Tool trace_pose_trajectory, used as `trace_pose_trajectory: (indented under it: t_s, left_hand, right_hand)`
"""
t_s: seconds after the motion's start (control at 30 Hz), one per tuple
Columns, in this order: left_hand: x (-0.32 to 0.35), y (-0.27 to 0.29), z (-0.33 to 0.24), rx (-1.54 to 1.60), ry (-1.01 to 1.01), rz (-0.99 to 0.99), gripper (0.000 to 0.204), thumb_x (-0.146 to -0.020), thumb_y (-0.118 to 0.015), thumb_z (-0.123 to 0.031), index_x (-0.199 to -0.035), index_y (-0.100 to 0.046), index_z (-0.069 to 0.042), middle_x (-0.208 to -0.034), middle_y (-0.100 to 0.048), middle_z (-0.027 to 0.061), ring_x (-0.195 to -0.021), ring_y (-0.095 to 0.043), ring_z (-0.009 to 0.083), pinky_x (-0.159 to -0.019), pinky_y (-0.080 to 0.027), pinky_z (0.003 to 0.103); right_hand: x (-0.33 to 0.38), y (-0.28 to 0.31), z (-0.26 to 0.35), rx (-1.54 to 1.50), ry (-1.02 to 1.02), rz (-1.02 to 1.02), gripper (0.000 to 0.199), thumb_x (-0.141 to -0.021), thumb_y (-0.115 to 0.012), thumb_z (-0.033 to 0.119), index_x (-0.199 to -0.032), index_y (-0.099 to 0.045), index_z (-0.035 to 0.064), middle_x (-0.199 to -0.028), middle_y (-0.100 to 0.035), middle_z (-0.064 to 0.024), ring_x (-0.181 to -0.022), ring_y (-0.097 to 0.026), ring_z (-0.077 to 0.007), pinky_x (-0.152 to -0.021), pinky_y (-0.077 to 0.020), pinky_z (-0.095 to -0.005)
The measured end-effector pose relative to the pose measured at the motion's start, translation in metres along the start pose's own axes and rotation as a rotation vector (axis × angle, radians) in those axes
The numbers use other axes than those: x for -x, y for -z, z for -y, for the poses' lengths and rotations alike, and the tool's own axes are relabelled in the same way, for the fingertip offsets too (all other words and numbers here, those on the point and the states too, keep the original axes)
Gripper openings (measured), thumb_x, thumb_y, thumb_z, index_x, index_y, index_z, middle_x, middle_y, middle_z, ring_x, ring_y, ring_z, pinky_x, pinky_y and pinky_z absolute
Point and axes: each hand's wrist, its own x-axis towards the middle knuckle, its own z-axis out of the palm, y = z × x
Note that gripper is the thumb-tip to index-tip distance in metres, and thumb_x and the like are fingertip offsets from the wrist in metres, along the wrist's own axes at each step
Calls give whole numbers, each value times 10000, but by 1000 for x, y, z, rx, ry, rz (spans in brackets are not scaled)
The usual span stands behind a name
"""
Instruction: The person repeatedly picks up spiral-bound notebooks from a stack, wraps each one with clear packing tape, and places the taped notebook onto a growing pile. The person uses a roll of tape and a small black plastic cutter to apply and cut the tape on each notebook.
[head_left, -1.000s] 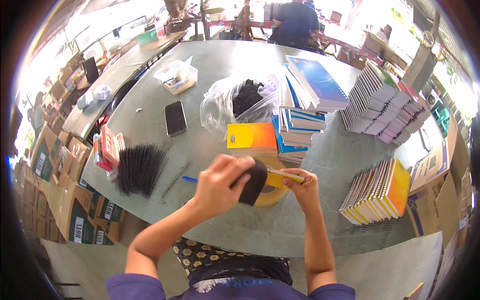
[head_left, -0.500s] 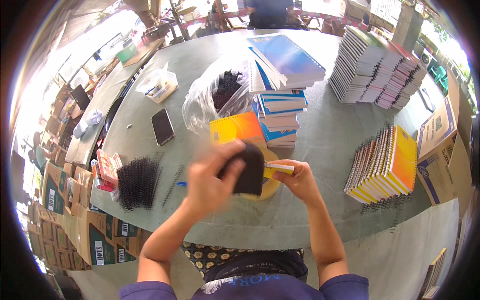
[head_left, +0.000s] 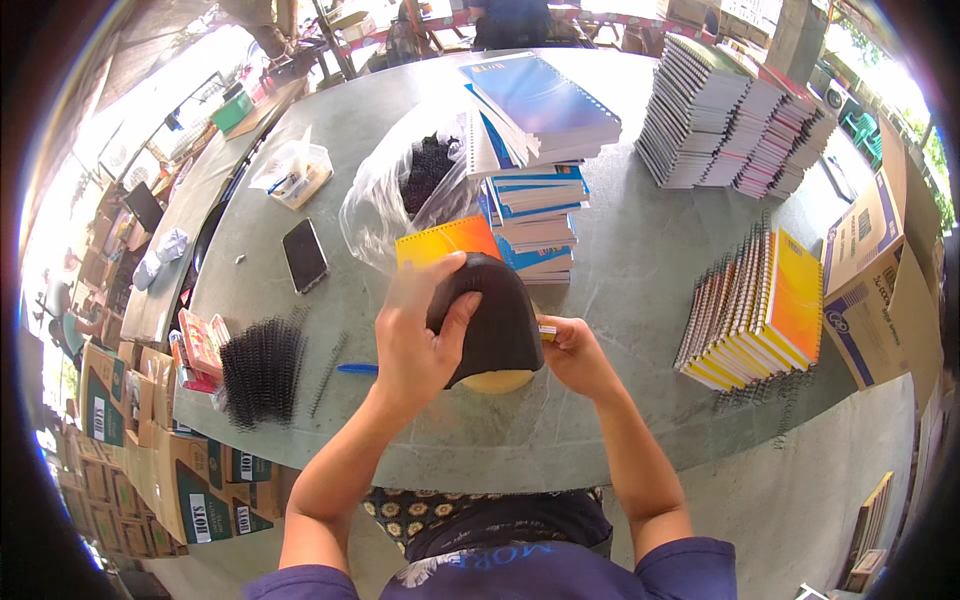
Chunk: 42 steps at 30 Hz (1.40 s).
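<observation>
My left hand (head_left: pixel 415 335) is closed on the edge of a dark curved piece (head_left: pixel 495 325), its thumb on the near face and its fingers blurred. That piece hides part of a round yellow object (head_left: pixel 497 381) below it. My right hand (head_left: pixel 580 355) pinches a yellow notebook (head_left: pixel 547 332), of which only a small end shows; the dark piece covers the rest. Behind them lies an orange-yellow notebook (head_left: pixel 447 238), beside a stack of blue notebooks (head_left: pixel 545 105). A blue pen (head_left: pixel 357 368) and a single black coil (head_left: pixel 328 375) lie left of my left hand.
Bundled black coils (head_left: pixel 262 370), a phone (head_left: pixel 304 257) and a plastic tub (head_left: pixel 300 172) are on the left. A clear bag (head_left: pixel 372 215) holds more coils. On the right stand coil-bound yellow notebooks (head_left: pixel 790 300), a tall notebook stack (head_left: pixel 690 120) and an open carton (head_left: pixel 875 290).
My left hand has brought the dark piece nearer my right hand, and it now covers most of the yellow notebook and round yellow object. The whole view has shifted slightly.
</observation>
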Motion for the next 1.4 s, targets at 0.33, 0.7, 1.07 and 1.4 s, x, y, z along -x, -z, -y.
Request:
trace_pose_trajectory:
  t_s: [0.33, 0.7, 1.07, 1.4]
  left_hand:
    - [42, -11, -2, -285, -308, 108, 353, -742, -708, -132, -1076, -607, -81, -1022, -585, 116, -930, -578, 310, -784, -471, 406]
    - [-29, -29, 2, -76, -256, 489, 243, -769, -569, -52, -1006, -605, -10, -930, -600, 159, -875, -572, 320, -801, -454, 381]
    - [-20, -45, -6, -158, -107, 306, 185, -703, -612, -24, -885, -637, -37, -857, -589, 133, -882, -554, 319, -783, -451, 370]
    - [-2, 6, -30, -78, -336, -108, 262, -706, -713, -78, -956, -636, -67, -997, -570, 105, -947, -526, 317, -820, -417, 411]
  right_hand:
    - [-6, -4, 2, -12, 104, -67, 309, -843, -639, 30, -1143, -592, -26, -1059, -634, -57, -918, -563, -79, -818, -475, -228]
    - [2, 11, 3, 247, -89, -161, 89, -824, -600, -26, -895, -653, -22, -785, -630, 28, -716, -526, -22, -614, -444, -190]
    - [6, -3, -8, 453, 179, -250, 214, -814, -537, -42, -1002, -629, 2, -778, -625, -55, -688, -505, -46, -617, -453, -227]
    - [113, 17, 171, 1107, 598, -803, 256, -880, -499, 10, -1107, -617, -10, -1073, -652, -146, -978, -646, -247, -872, -485, -305]
